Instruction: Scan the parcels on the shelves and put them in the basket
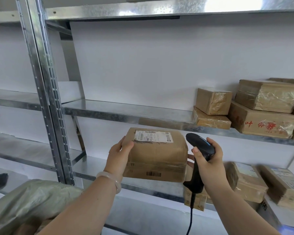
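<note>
A brown cardboard parcel (pixel 158 153) with a white shipping label on top and a barcode on its front face is held in front of the shelves. My left hand (pixel 120 152) grips its left side, a pale bangle on the wrist. My right hand (pixel 208 156) holds a black corded barcode scanner (pixel 199 146), its head beside the parcel's right top edge; fingertips of that hand touch the parcel's right side. No basket can be clearly made out.
Metal shelves (pixel 126 111) span the view, with an upright post (pixel 46 92) at left. Several taped cardboard boxes (pixel 261 109) stack on the middle shelf at right. More parcels (pixel 248 180) lie on the lower shelf. A greenish plastic sack (pixel 29 199) sits at lower left.
</note>
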Demonstrator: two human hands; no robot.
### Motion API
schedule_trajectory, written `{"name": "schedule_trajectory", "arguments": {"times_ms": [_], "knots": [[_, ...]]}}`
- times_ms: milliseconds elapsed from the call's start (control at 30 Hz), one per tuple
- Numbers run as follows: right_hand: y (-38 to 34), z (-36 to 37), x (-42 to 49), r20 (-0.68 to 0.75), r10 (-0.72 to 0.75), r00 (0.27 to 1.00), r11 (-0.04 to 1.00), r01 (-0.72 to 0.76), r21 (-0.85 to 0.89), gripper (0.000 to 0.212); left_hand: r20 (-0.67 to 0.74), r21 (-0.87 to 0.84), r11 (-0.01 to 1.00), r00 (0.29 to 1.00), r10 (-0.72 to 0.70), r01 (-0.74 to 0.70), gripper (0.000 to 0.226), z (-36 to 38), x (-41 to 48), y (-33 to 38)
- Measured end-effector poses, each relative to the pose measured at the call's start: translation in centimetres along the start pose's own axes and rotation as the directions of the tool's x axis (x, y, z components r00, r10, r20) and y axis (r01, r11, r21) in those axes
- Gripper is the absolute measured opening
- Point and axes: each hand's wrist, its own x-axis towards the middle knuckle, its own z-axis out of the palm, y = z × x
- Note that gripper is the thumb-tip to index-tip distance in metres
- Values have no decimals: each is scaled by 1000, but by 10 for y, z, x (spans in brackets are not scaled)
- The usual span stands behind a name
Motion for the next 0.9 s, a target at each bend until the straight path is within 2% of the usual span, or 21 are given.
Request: {"name": "schedule_trajectory", "arguments": {"times_ms": [100, 200, 400, 533, 633, 767, 900], "knots": [[3, 3, -2, 18, 4, 1000, 1000, -4, 8, 48, 5, -78, 997, 1000, -27, 27, 31, -3, -1, -10], [7, 7, -6, 9, 16, 1000, 1000, -16, -7, 49, 2, -89, 995, 999, -54, 54, 39, -4, 0, -17], [17, 9, -13, 17, 10, 1000, 1000, -10, -13, 50, 53, -76, 996, 998, -42, 46, 34, -7, 2, -21], [21, 10, -16, 41, -5, 999, 1000, 6, -24, 51, 67, -95, 995, 997, -36, 42, 44, -8, 3, -25], [24, 9, -17, 43, -9, 999, 1000, 10, -18, 51, 76, -94, 993, 995, -60, 67, 42, -9, 3, -27], [30, 9, -18, 53, -13, 999, 999, 15, -34, 53, 11, -141, 987, 997, -73, 74, 33, -10, 2, -29], [34, 13, -21, 93, -22, 995, 1000, 22, -5, 51, -74, -153, 985, 994, -86, 74, 35, -13, 4, -29]]}}
